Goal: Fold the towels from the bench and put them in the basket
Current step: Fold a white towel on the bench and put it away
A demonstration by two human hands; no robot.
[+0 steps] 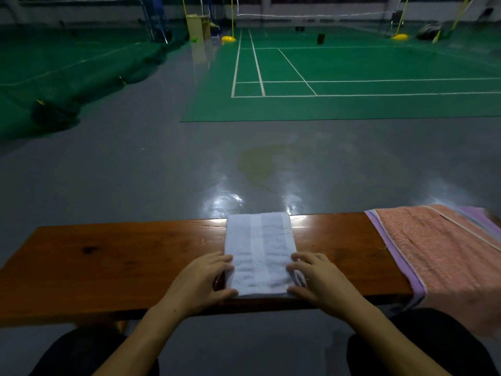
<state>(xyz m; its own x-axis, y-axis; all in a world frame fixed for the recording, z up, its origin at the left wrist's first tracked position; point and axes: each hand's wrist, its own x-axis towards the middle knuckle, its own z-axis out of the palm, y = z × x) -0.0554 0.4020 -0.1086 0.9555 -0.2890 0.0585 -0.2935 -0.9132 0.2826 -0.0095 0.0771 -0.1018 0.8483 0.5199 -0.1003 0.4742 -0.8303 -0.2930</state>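
Note:
A white towel (259, 248), folded into a narrow strip, lies across the middle of the wooden bench (113, 256). My left hand (200, 280) holds its near left corner, thumb along the front edge and fingers curled over the side. My right hand (317, 278) holds the near right corner the same way. A pink towel (444, 256) lies draped over the bench's right end on top of a purple towel (395, 256). No basket is in view.
Grey glossy floor stretches beyond the bench, then a green badminton court (352, 77) with white lines. A dark green net (54, 109) lies bunched on the floor at left. My knees in dark trousers (423, 348) sit below the bench's front edge.

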